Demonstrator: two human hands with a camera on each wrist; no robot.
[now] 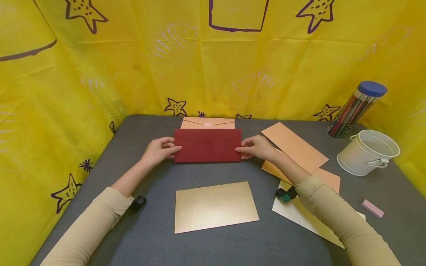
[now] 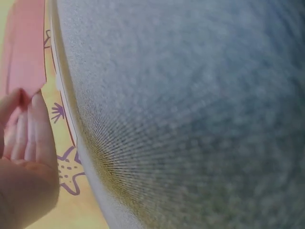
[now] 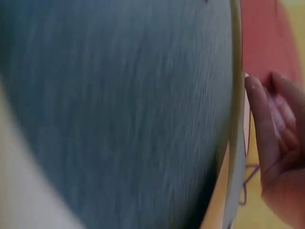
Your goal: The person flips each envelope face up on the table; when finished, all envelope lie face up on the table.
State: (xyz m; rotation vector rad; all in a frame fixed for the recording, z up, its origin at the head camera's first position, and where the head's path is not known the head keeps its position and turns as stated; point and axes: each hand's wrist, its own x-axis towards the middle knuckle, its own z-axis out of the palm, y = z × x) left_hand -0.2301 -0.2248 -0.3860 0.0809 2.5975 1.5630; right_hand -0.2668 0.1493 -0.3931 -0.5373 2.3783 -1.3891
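A dark red envelope (image 1: 208,146) is held up between both hands, its flap side facing me in the head view. My left hand (image 1: 159,150) pinches its left edge, thumb in front and fingers behind. At the right edge my right hand (image 1: 257,147) pinches it the same way. Behind the red one, a peach envelope (image 1: 208,122) with a pale round seal shows only its upper part. Nearer to me a gold envelope (image 1: 215,207) lies flat on the grey table (image 1: 149,229). Both wrist views show fingertips at the red envelope's corners.
On the right, overlapping peach (image 1: 296,146) and cream envelopes (image 1: 309,218) lie partly under my right forearm. Beyond them stand a white metal bucket (image 1: 364,153) and a tilted tube of pencils (image 1: 352,111) with a blue lid. A pink eraser (image 1: 372,208) lies near the right edge.
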